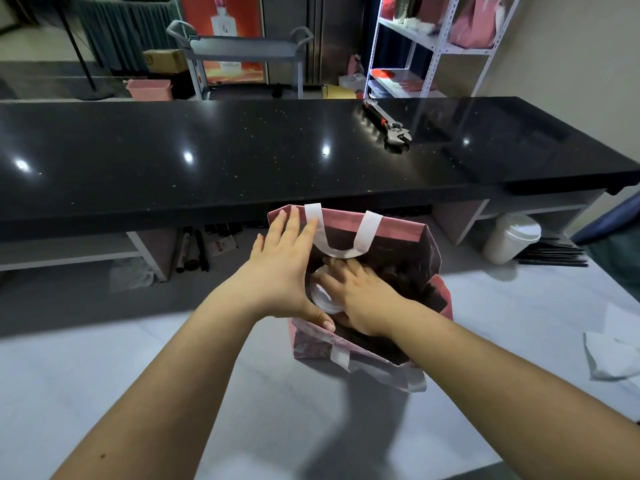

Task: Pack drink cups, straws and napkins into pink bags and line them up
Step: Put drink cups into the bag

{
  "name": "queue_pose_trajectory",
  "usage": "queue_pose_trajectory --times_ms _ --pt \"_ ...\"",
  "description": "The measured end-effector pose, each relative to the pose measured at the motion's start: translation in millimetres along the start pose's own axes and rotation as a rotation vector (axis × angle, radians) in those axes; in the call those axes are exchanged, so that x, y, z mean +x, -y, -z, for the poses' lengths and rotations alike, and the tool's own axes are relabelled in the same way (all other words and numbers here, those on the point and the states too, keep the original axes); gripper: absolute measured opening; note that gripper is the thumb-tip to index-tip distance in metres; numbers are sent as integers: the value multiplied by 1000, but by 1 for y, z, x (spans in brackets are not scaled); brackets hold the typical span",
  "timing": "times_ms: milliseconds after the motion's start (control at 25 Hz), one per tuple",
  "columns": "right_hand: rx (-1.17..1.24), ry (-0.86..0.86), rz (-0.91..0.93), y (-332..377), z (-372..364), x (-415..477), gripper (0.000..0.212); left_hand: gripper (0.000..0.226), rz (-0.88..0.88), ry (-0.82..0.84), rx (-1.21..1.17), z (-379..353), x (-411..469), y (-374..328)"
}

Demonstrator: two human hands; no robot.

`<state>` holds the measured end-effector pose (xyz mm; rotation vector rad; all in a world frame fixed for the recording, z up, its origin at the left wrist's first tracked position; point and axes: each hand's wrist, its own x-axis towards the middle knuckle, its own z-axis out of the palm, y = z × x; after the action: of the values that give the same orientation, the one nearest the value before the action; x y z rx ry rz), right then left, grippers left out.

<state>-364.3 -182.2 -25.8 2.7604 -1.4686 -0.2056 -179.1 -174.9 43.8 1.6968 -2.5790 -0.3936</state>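
While I scan from my end outward, table (173, 375): pale grey, and both bare forearms reach across it to the bag.
Pink bag (398, 230): stands upright on the table straight ahead of me, mouth open, its inside dark.
Near handle (412, 379): white strap, hanging down outside the near wall.
Far handle (343, 252): white strap, drooping inward over the bag's mouth.
Left hand (280, 268): released and flat. The fingers lie straight against the bag's left wall up to the far corner, and the thumb presses on the near rim.
Right hand (360, 292): down inside the bag. The fingers curve over the lid and the thumb sits on the near side, so I read it as grasping the cup, though the bag's shadow hides part of the hold.
Drink cup (320, 294): inside the bag at its left side. I can see only the white lid, under the right hand.
Napkin (609, 355): crumpled white sheet on the table, well off to the right.
Second cup (509, 240): white, lidded, farther back on the right.
Straws (554, 254): black bundle lying just beside that cup.
Counter (242, 150): glossy black slab beyond the table, spanning my view.
Wrench (388, 124): lies on the counter toward the right.
Shelf rack (436, 43): white metal, behind the counter, with pink bags on it.
Cart (242, 48): grey, at the back centre.
Pink bin (149, 89): on the floor left of the cart.
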Motion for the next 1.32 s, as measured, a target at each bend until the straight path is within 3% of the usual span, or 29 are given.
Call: queue_pose_trajectory --times_ms 160,320,440,600,640,760,880,1040,1320 --pt "118 151 28 -3 -9 -1 68 151 1 -17 7 -3 -2 -2" --pt "217 188 -6 -2 -17 -5 61 149 21 -28 -3 -6 -1 -3" --pt "163 253 -27 -5 -5 0 63 145 25 -38 -15 -4 1 -5" --pt "225 323 -78 -25 55 4 88 109 73 -135 -5 11 9 -8" --pt "295 306 -98 -33 73 -2 86 97 93 -170 22 18 14 -12" --pt "449 214 -167 -60 120 -32 50 59 102 -308 71 42 31 -35" --pt "524 -31 -264 -88 144 -69 31 46 52 -375 -26 53 50 -76" --pt "487 -258 -432 -136 137 -114 31 42 -59 -349 -13 36 76 -153" --pt "362 -277 -551 -235 65 -172 33 34 -9 -358 2 -21 123 -259"
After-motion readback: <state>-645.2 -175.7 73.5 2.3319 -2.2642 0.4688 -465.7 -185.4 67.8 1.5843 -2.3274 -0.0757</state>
